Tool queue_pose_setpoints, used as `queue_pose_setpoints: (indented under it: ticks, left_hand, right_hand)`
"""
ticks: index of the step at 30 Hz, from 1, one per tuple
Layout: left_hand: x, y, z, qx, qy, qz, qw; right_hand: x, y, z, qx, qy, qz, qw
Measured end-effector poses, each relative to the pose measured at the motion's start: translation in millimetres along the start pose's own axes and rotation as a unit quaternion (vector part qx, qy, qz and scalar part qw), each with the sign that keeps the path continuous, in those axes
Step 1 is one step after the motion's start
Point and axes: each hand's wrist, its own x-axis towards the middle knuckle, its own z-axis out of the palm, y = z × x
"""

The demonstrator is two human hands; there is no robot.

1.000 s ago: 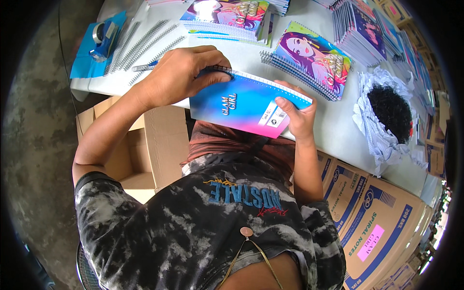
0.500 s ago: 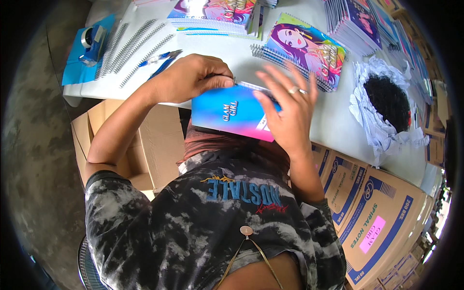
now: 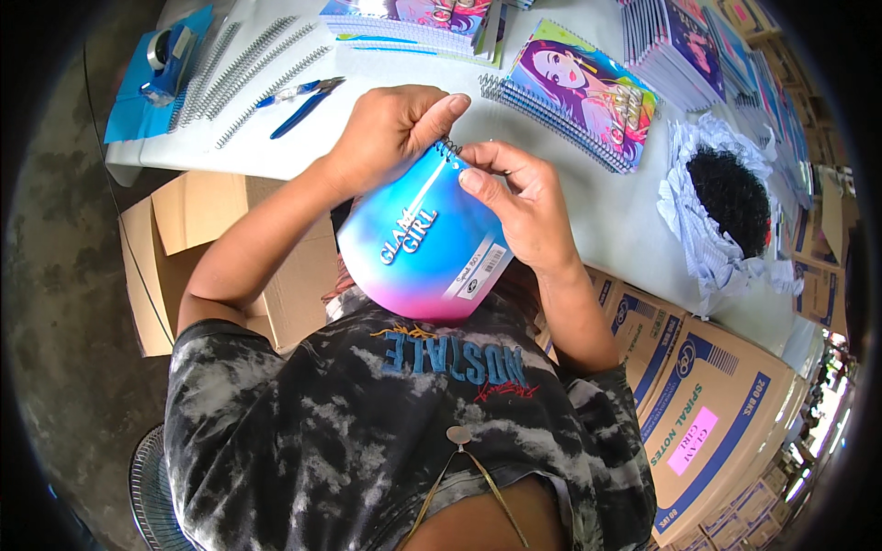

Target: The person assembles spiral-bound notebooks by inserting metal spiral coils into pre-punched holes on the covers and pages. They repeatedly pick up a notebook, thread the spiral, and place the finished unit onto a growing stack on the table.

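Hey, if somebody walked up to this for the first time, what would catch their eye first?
Most likely the blue-to-pink notebook held up at the centre, with the left hand and right hand pinching its wire spiral at the top edge. Next, the bright illustrated notebooks stacked on the white table behind, and the loose wire spirals beside blue pliers at the upper left.

**A notebook-binding workshop**

This is a small workshop where spiral notebooks are assembled by hand. A white table (image 3: pixel 588 220) carries stacks of notebooks (image 3: pixel 588 92), loose wire spirals (image 3: pixel 248 69), pliers (image 3: pixel 303 96) and a tape dispenser (image 3: pixel 170 60). A bag of black bits (image 3: pixel 730 197) sits at one end. Printed cartons (image 3: pixel 707 404) stand packed beside the table, an open box (image 3: pixel 193 239) under it, on a bare concrete floor (image 3: pixel 64 303).
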Motion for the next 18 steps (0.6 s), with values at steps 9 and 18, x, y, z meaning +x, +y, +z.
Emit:
queue_pose_setpoints:
  ticks: [9, 18]
  left_hand:
    - [-9, 7, 13, -0.15, 0.029, -0.027, 0.988]
    - [13, 4, -27, 0.354, 0.167, 0.169, 0.905]
  right_hand:
    - [-9, 12, 7, 0.122, -0.002, -0.034, 0.992]
    - [21, 26, -11, -0.24, 0.125, 0.096, 0.958]
